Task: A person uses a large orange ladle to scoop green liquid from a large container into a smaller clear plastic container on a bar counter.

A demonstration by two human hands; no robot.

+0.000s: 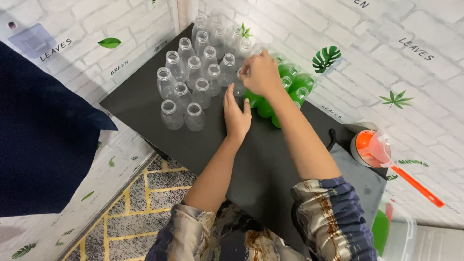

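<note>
Here, left hand (pixel 236 115) flat on the black table (pixel 145 104), fingers together; right hand (pixel 261 73), fingers pinching a clear bottle (pixel 239 82).

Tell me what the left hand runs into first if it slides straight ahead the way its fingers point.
Probably the clear empty bottle the right hand is touching, just beyond the left hand; depth is hard to judge.
</note>
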